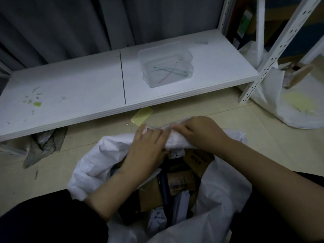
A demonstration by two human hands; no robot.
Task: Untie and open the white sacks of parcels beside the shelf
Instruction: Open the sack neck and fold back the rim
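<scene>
The sack (108,151) stands on the floor (219,106) just in front of the shelf (87,88), mouth already gaping, so we judge we're at the spreading step. Our left hand (149,148) lies flat on the far rim; our right hand (199,132), close beside it, curls round the fold. The sack is limp, crinkly woven plastic, with boxy cardboard parcels (150,195) inside. Next we should roll that rim outward. A second sack (298,113) slumps at the shelf's right end.

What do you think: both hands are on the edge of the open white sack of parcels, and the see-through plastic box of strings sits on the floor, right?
No. The head view shows the clear plastic box of coloured strings on the white shelf board, not the floor. The left hand and right hand are on the edge of the white woven sack.
</scene>
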